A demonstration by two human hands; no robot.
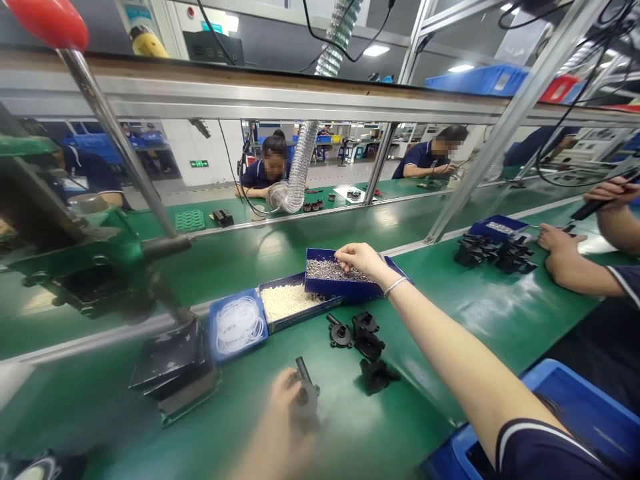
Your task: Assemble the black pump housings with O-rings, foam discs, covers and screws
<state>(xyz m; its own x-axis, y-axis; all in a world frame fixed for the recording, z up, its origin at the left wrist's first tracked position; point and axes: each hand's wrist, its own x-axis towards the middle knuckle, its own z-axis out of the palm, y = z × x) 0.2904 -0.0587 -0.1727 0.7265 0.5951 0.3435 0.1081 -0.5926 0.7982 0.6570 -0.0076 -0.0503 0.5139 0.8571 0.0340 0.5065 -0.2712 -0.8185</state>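
My left hand [283,400], blurred by motion, grips a black plastic housing with a spout [306,393] above the green bench. My right hand [361,259] reaches over a dark blue bin [345,288] of small metal pins or screws [325,269]. Its fingertips are pinched together at the pile; whatever they hold is too small to make out. Beside that bin, a tray [295,321] holds small cream-coloured pieces [285,301]. Left of it, a blue tray [219,333] contains clear white rings [240,324]. Several black housings [340,333] lie on the bench below the bins.
At the left stands a green lever press [100,247] with a red-knobbed handle [115,133]. A metal frame post [480,160] rises on the right. A co-worker's hands [560,243] work near black parts [517,253]. A blue crate [575,387] sits at lower right.
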